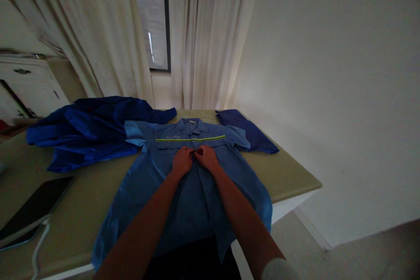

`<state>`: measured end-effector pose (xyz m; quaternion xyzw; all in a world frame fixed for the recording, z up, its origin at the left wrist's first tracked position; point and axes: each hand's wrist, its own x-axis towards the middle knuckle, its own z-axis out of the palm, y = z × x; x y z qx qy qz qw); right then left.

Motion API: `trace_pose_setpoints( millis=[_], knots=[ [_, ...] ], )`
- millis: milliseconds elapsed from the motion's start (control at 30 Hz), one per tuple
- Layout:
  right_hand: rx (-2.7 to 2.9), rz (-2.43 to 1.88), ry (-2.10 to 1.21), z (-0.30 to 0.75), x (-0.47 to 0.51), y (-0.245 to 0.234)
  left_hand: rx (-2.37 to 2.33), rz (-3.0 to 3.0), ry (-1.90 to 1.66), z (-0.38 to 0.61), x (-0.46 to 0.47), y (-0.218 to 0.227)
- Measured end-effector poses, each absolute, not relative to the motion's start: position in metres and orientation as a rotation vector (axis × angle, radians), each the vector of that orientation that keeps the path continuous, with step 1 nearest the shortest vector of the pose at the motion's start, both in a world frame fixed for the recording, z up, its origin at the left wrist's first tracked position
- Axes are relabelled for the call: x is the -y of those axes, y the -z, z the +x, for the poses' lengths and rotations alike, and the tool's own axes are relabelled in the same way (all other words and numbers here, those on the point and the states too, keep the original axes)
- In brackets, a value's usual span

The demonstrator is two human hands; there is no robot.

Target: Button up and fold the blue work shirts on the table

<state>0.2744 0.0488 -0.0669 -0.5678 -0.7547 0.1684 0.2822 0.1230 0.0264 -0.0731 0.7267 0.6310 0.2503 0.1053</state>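
A blue short-sleeved work shirt (pixel 138 188) lies spread on the table, collar away from me, with a yellow stripe across the chest. Its lower end hangs over the near edge. At the front placket, just below the stripe, my left hand (pixel 183 160) pinches the cloth. Close beside it my right hand (pixel 206 157) pinches the other side of the placket, fingertips almost touching those of the left. Whatever small part lies between the fingertips, such as a button, is too small to make out. Below the hands the front edges of the shirt hang apart.
A crumpled dark blue garment (pixel 98 118) lies at the back left, and a folded navy garment (pixel 247 131) at the back right. On the left of the table (pixel 292 179) rest a black tablet (pixel 39 201) and a white cable (pixel 36 249). A wall (pixel 328 96) stands on the right.
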Motion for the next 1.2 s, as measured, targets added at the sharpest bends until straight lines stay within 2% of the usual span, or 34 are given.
trace_pose_setpoints(
  millis=[233, 433, 733, 867, 1200],
  knots=[
    [1.797, -1.510, -0.526, 0.280, -0.058, 0.071, -1.969, 2.106, -0.695, 0.129, -0.025, 0.069],
    [1.599, -1.513, -0.606, 0.287, -0.066, 0.072, -1.816, 2.243, -0.745, 0.126, -0.015, 0.067],
    [1.782, -1.247, -0.758, 0.287, -0.059, 0.066, -1.744, 2.096, -0.903, 0.122, -0.020, 0.071],
    [1.831, -1.291, -0.742, 0.287, -0.057, 0.066, -1.749, 2.061, -0.986, 0.122, -0.021, 0.072],
    [1.893, -1.211, -0.691, 0.279, -0.057, 0.075, -1.806, 2.038, -0.889, 0.124, -0.019, 0.070]
  ],
)
